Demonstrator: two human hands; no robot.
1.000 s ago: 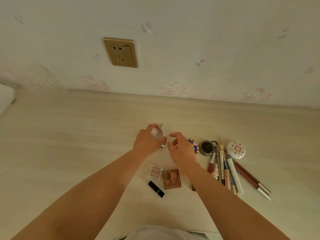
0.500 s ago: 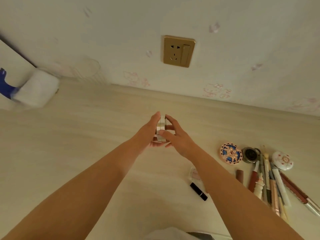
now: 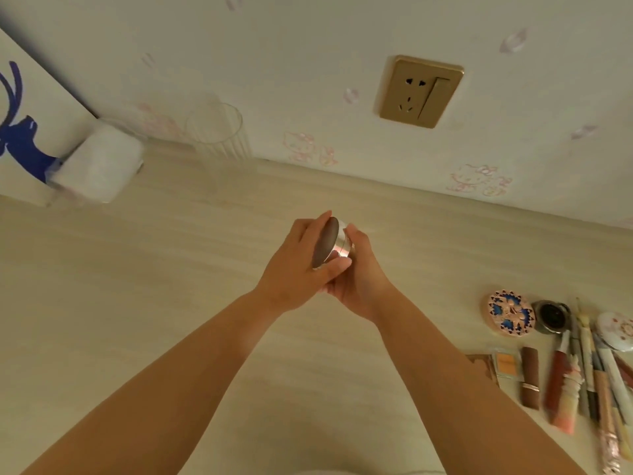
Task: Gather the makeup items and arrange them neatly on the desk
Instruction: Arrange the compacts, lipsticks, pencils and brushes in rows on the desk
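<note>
Makeup items lie gathered at the right edge of the table (image 3: 171, 303), while one round silver jar (image 3: 334, 243) is up in the air above the table's middle, held between both hands. Left hand (image 3: 298, 265) has its grip curled round the jar's near side, thumb under the metal band and fingers along the dark flat face. Right hand (image 3: 359, 272) wraps the jar's far side, grasping it from behind. In the cluster on the right: a round compact with a blue flower pattern (image 3: 511, 317), just beside it a small dark pot (image 3: 552, 317), then a white round compact (image 3: 616, 332) at the frame edge. Below these lie an orange eyeshadow pan (image 3: 507, 364), a brown lipstick tube (image 3: 530, 377) and a bundle of pencils and brushes (image 3: 596, 378), lying roughly parallel. Against the wall stand a clear glass (image 3: 215, 132) and a toilet paper roll (image 3: 99, 162); a gold wall socket (image 3: 419, 90) is above
</note>
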